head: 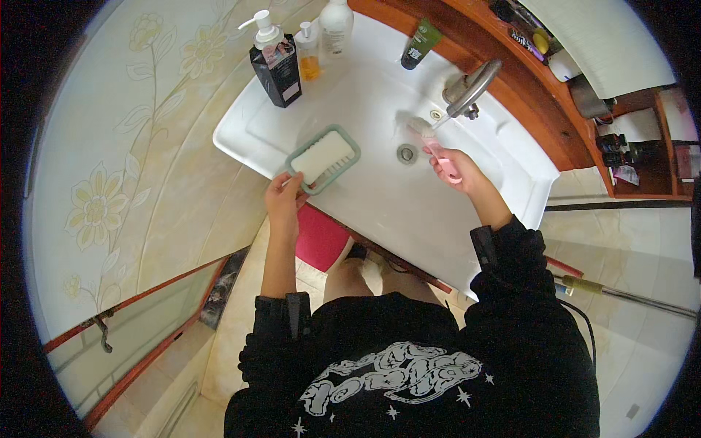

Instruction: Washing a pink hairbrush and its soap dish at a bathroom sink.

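Observation:
My left hand grips the near corner of a pale green soap dish, with a white bar of soap lying on its slatted tray. The dish is over the left side of a white washbasin. In my right hand is a pink-handled brush, its pale bristles pointing away from me. The bristle head is beneath the metal faucet, where a thin stream of water seems to fall. Just left of the brush sits the round drain.
A black pump bottle, a small bottle of orange liquid and a white bottle stand at the basin's back left. A dark green tube stands near the back edge. Wooden shelves with toiletries line the right.

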